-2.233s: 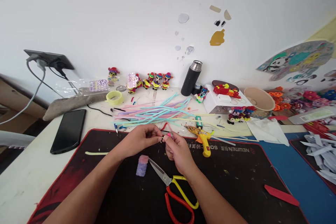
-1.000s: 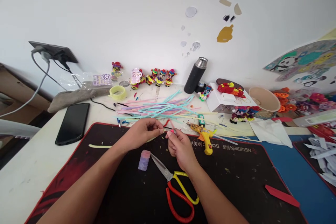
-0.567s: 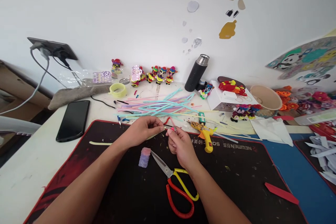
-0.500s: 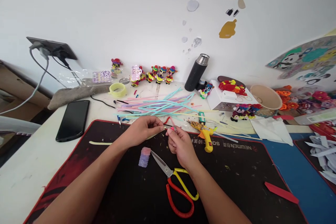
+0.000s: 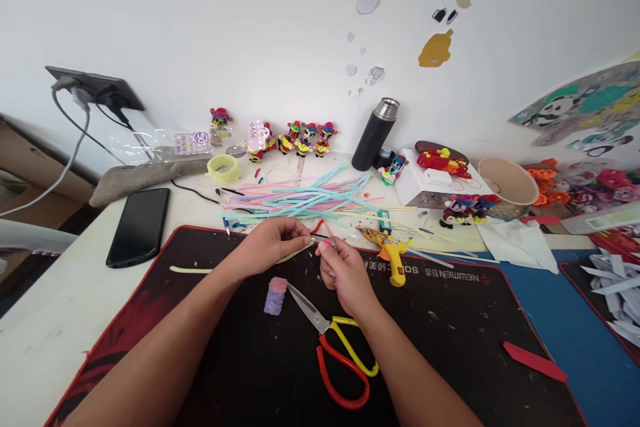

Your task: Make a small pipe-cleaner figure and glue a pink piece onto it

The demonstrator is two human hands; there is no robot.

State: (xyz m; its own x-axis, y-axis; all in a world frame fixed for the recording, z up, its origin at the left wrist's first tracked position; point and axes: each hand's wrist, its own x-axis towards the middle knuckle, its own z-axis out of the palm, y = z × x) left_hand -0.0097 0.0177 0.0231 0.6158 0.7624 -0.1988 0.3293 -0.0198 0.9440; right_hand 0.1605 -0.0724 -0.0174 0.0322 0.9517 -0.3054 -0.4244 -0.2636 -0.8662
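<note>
My left hand (image 5: 277, 243) is pinched on a pale yellow pipe cleaner (image 5: 193, 271), whose long end runs out under the forearm and over the mat. Its near tip shows just past the fingertips. Close by on the right, my right hand (image 5: 344, 273) is curled closed, thumb against forefinger. A small pink and silvery bit shows at its fingertips, too small to name. A gap separates the two hands. Below them lie scissors (image 5: 323, 328) with one red and one yellow handle, and a small block of pink and purple pipe cleaner (image 5: 276, 296).
Behind the hands lies a pile of pastel pipe cleaners (image 5: 305, 197). A yellow glue gun (image 5: 395, 260) rests right of my right hand. A phone (image 5: 139, 227) lies left, and a black flask (image 5: 376, 133) stands by the wall. Several small figures (image 5: 305, 140) line the back.
The fingertips have drawn slightly apart, and the pipe cleaner's tip now shows clear of my right hand. The view has shifted a little.
</note>
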